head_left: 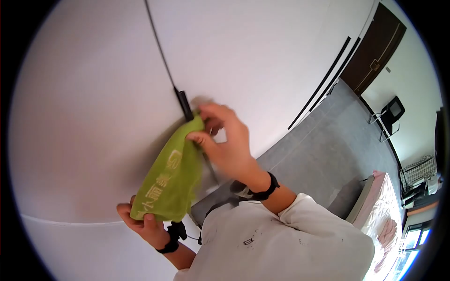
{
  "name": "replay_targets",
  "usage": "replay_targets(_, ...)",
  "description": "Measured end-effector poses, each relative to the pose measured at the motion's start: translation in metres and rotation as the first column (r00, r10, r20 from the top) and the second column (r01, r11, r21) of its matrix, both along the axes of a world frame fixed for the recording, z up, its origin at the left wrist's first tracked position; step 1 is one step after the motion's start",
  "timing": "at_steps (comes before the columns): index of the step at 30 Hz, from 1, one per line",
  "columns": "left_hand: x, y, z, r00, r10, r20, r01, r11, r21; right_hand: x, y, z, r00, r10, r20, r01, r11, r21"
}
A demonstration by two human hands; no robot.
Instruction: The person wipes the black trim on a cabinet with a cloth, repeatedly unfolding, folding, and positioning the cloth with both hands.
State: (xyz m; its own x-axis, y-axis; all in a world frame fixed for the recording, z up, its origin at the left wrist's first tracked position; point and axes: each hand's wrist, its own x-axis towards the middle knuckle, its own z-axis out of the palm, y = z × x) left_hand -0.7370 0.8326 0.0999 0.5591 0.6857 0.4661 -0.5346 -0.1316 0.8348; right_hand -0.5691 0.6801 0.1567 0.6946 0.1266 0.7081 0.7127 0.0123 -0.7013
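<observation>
A green cloth [171, 178] with pale printed characters is stretched between my two hands in front of the white wall. My left hand [143, 222] grips its lower left corner between thumb and fingers. At the cloth's upper end, my right hand [218, 136] pinches the edge, the thumb on the near side and the fingers partly behind. The top of the cloth touches or overlaps the lower end of a black clip-like piece [184, 104] on a thin dark cord [159, 44]. What lies behind the cloth is hidden.
Two black strips [323, 82] run along the wall. A dark door [375, 47] and a black chair [391, 114] are at the upper right, beyond the grey floor [309, 150]. A bed with pink covers [382, 210] stands at the right.
</observation>
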Motion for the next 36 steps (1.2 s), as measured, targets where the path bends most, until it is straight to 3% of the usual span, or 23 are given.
replay_targets(1, 0.000, 0.000, 0.007, 0.999, -0.021, 0.039, 0.021, 1.000, 0.000, -0.001, 0.000, 0.008, 1.000, 0.014, -0.004, -0.014, 1.000, 0.000)
replay_targets(3, 0.002, -0.003, 0.016, 0.998, -0.021, 0.062, 0.024, 0.998, -0.051, 0.002, -0.001, 0.022, 0.945, -0.121, 0.304, 0.136, 0.990, -0.028)
replay_targets(4, 0.005, -0.003, 0.019, 0.992, -0.047, 0.116, 0.054, 0.997, -0.053, 0.003, 0.000, 0.024, 0.930, -0.127, 0.345, 0.142, 0.990, -0.017)
replay_targets(6, 0.016, -0.006, 0.022, 0.980, -0.082, 0.179, 0.093, 0.994, -0.054, 0.002, -0.001, 0.019, 0.956, -0.101, 0.275, 0.105, 0.995, 0.004)
replay_targets(8, 0.027, -0.016, 0.022, 0.986, 0.160, 0.047, -0.154, 0.981, -0.115, 0.000, 0.001, 0.008, 0.995, 0.006, 0.101, -0.013, 0.997, 0.070)
replay_targets(9, 0.027, -0.023, 0.020, 0.987, 0.156, 0.041, -0.151, 0.983, -0.107, -0.001, -0.005, 0.002, 0.996, 0.001, 0.095, -0.008, 0.997, 0.078)
replay_targets(10, 0.025, -0.030, 0.015, 0.991, 0.068, 0.112, -0.023, 0.931, -0.364, -0.002, -0.015, -0.003, 0.993, 0.055, 0.109, -0.057, 0.998, 0.018)
replay_targets(11, 0.024, -0.032, 0.012, 0.979, 0.004, 0.205, 0.119, 0.801, -0.586, -0.003, -0.026, -0.005, 0.986, 0.111, 0.126, -0.106, 0.993, -0.044)
replay_targets(12, 0.025, -0.028, 0.008, 0.977, -0.004, 0.212, 0.129, 0.803, -0.581, -0.007, -0.036, -0.002, 0.993, 0.089, 0.072, -0.084, 0.995, -0.061)
replay_targets(13, 0.026, -0.025, 0.005, 0.932, -0.255, 0.256, 0.346, 0.838, -0.423, -0.005, -0.048, -0.001, 0.993, 0.083, 0.082, -0.078, 0.995, -0.060)
replay_targets(14, 0.027, -0.024, 0.002, 0.834, -0.492, 0.251, 0.547, 0.798, -0.253, -0.002, -0.061, -0.003, 0.981, 0.195, 0.023, -0.193, 0.979, -0.061)
replay_targets(15, 0.028, -0.026, 0.004, 0.834, -0.492, 0.251, 0.547, 0.796, -0.259, 0.000, -0.073, -0.007, 0.950, 0.307, -0.046, -0.310, 0.949, -0.055)
replay_targets(16, 0.030, -0.027, 0.010, 0.842, -0.507, 0.184, 0.539, 0.795, -0.278, 0.006, -0.086, -0.012, 0.950, 0.309, -0.052, -0.312, 0.948, -0.058)
replay_targets(18, 0.034, -0.029, 0.017, 0.839, -0.535, 0.105, 0.539, 0.788, -0.296, 0.018, -0.103, -0.019, 0.853, 0.504, -0.137, -0.502, 0.863, 0.054)
replay_targets(21, 0.049, -0.030, 0.021, 0.772, -0.618, 0.149, 0.631, 0.716, -0.299, 0.016, -0.112, -0.013, 0.826, 0.525, -0.206, -0.525, 0.849, 0.059)
replay_targets(23, 0.053, -0.034, 0.023, 0.777, -0.617, 0.126, 0.615, 0.699, -0.365, 0.020, -0.117, -0.020, 0.746, 0.620, -0.244, -0.618, 0.781, 0.095)
replay_targets(24, 0.055, -0.037, 0.024, 0.789, -0.603, 0.119, 0.598, 0.708, -0.376, 0.020, -0.118, -0.027, 0.631, 0.722, -0.284, -0.662, 0.692, 0.289)
replay_targets(26, 0.062, -0.041, 0.026, 0.775, -0.621, 0.114, 0.593, 0.655, -0.469, 0.019, -0.119, -0.042, 0.437, 0.854, -0.281, -0.609, 0.511, 0.606)
replay_targets(27, 0.063, -0.042, 0.028, 0.783, -0.615, 0.093, 0.578, 0.664, -0.475, 0.020, -0.119, -0.042, 0.423, 0.861, -0.283, -0.602, 0.500, 0.622)
replay_targets(29, 0.064, -0.046, 0.031, 0.720, -0.672, 0.173, 0.651, 0.568, -0.503, 0.022, -0.117, -0.033, 0.317, 0.916, -0.247, -0.504, 0.384, 0.774)
replay_targets(34, 0.063, -0.050, 0.012, 0.659, -0.707, 0.254, 0.708, 0.469, -0.528, 0.021, -0.110, -0.036, 0.198, 0.949, -0.247, -0.473, 0.313, 0.824)
replay_targets(36, 0.063, -0.053, 0.005, 0.639, -0.733, 0.233, 0.694, 0.420, -0.585, 0.018, -0.099, -0.043, 0.064, 0.997, -0.035, -0.524, 0.064, 0.849)
